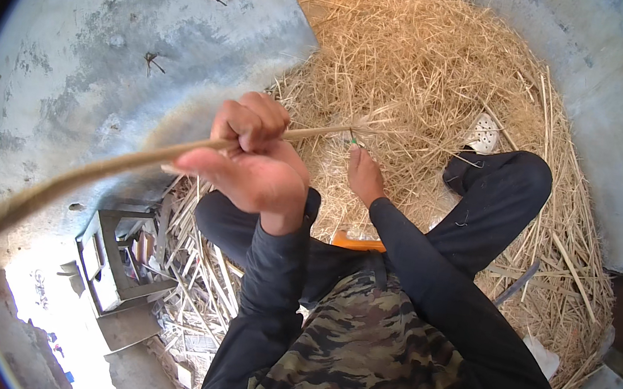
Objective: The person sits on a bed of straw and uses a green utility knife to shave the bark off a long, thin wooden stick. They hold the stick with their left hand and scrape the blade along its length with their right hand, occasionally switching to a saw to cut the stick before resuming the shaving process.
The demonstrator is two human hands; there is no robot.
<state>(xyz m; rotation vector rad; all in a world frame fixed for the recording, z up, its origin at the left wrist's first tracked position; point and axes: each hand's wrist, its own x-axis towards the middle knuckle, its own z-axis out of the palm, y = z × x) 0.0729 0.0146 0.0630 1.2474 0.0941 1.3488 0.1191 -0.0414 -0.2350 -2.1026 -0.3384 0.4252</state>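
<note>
A long, tan, cane-like stick (101, 169) runs from the far left edge toward the middle, rising to the right. My left hand (256, 168) is closed around it, fingers curled over the top and thumb stretched along its underside. At the stick's thin right end, my right hand (366, 178) is closed on a small tool with a green part (354, 141); most of this tool is hidden in the fingers, so its kind is unclear. The tool's thin dark tip meets the stick, where fine pale fibres fan out to the right.
A heap of dry straw shavings (415, 44) spreads ahead of my crossed legs. Beside my right foot lies a white perforated shoe (484, 132). An orange object (358, 241) shows between my legs. A wooden frame box (103, 278) stands at left, below a grey-blue wall (111, 53).
</note>
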